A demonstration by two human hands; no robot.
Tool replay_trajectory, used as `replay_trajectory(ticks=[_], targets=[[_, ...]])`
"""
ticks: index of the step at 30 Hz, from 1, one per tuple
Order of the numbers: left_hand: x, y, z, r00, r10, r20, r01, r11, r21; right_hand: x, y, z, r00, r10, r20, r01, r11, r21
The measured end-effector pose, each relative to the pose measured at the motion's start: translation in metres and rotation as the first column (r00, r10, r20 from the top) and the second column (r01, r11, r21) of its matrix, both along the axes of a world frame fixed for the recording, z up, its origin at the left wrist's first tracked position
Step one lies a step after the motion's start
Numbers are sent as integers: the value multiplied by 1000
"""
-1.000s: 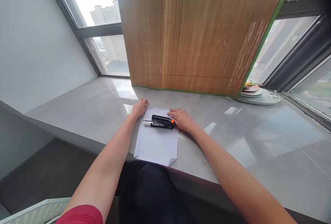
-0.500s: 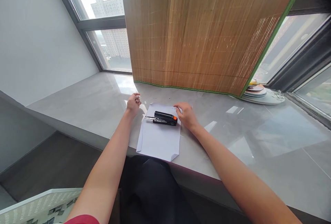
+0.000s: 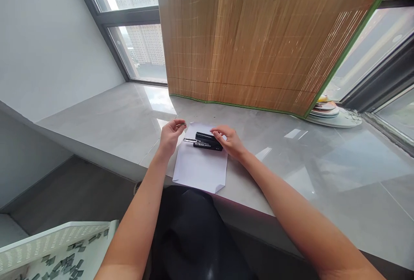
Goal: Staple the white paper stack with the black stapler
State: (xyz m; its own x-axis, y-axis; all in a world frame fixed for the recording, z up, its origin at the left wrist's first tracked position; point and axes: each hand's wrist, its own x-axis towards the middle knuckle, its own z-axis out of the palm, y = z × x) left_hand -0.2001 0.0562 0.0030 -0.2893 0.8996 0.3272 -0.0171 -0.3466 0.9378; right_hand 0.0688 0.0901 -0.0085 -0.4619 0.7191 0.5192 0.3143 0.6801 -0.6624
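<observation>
"Where is the stapler (image 3: 207, 141)?"

"It lies on the paper (image 3: 200, 166), near the front edge of the surface (image 3: 123, 120)."

"What does the right hand (image 3: 228, 141) do?"

"Its fingers rest on the stapler's right end, in a loose grip."

"And the left hand (image 3: 170, 137)?"

"It is up by the paper's left far corner. Its grip is narrow, pinching something tiny. I cannot tell what."

"Anything else?"

"Plates (image 3: 326, 110) sit at the far right, by the blind (image 3: 258, 38)."

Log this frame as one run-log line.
left hand: pinches small metal strip | right hand: on black stapler | stapler on white paper | surface: grey sill | far right: stacked plates
</observation>
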Motion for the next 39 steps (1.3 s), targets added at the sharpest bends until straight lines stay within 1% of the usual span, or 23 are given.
replay_trajectory(ticks=[2,4,6,8,11,17,19,22,24,26,28,30,32,34,37,39], targets=[[6,-12,-2,996,43,-84,-42,999,20,-5,-4,0,995,84,43,-84,996,-19],[10,-20,-4,975,57,-214,-57,998,7,-8,-6,-2,987,122,104,-120,993,-21],[11,-24,-5,927,20,-375,-42,998,-49,-10,-7,-4,982,129,139,-126,992,-27],[9,-26,-6,877,-48,-477,-12,992,-123,-9,-6,-5,981,125,149,-120,992,-40],[6,-27,-8,838,-101,-537,8,985,-173,-8,-5,-5,981,114,156,-109,993,-40],[8,-30,-9,780,-88,-619,2,990,-139,-8,-5,-5,982,114,149,-109,993,-41],[8,-31,-8,751,-72,-656,-17,992,-128,-7,-4,-7,984,122,133,-118,992,-38],[7,-36,-8,722,-5,-692,-93,990,-104,-7,-1,-11,986,133,102,-129,991,-44],[6,-41,-8,739,32,-673,-142,984,-110,-7,0,-14,987,133,91,-129,990,-52],[8,-47,-7,767,52,-640,-193,969,-153,-8,1,-16,988,128,89,-124,991,-47],[14,-52,-7,795,53,-605,-218,955,-202,-9,1,-16,989,127,76,-125,992,-28],[25,-56,-6,848,21,-530,-171,957,-236,-10,-1,-14,991,129,32,-129,992,-10],[37,-59,-3,907,-36,-419,-77,965,-249,-11,-3,-11,991,127,-28,-127,992,-7],[47,-61,2,938,-70,-340,-18,968,-250,-11,-5,-8,990,119,-71,-121,993,-13],[48,-59,14,933,-83,-350,-13,964,-264,-14,-8,-5,990,114,-86,-116,993,-18],[39,-52,21,898,-85,-432,-30,967,-253,-18,-8,-6,990,122,-71,-124,992,-16]])
